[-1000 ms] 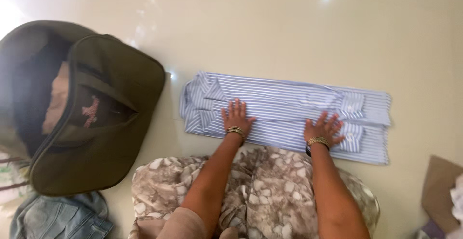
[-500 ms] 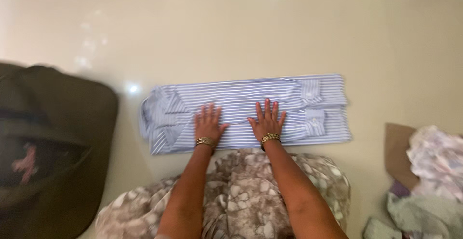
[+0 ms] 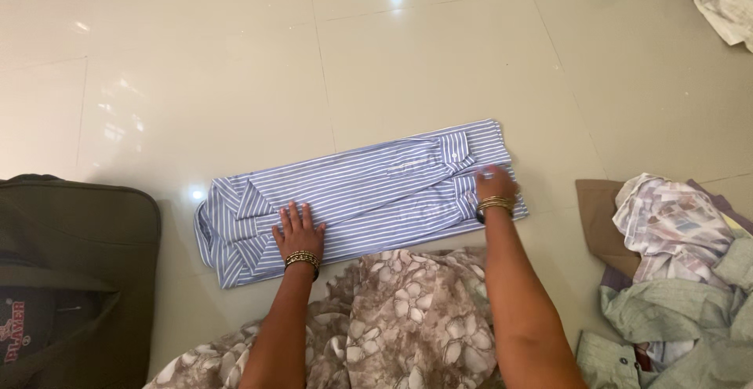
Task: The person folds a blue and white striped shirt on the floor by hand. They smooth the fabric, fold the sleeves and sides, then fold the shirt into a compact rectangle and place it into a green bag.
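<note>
Striped shirt (image 3: 369, 189) | left hand (image 3: 298, 234) flat | bag (image 3: 70, 279) left | clothes pile (image 3: 682, 271) right

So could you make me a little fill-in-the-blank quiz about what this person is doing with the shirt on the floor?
1. The folded shirt has blue and white ____.
2. The left hand lies flat near the shirt's ____ end.
3. The right hand is at the end where the sleeve ____ lie.
4. The dark green bag sits on the tiled ____.

Missing words: stripes; collar; cuffs; floor
</note>
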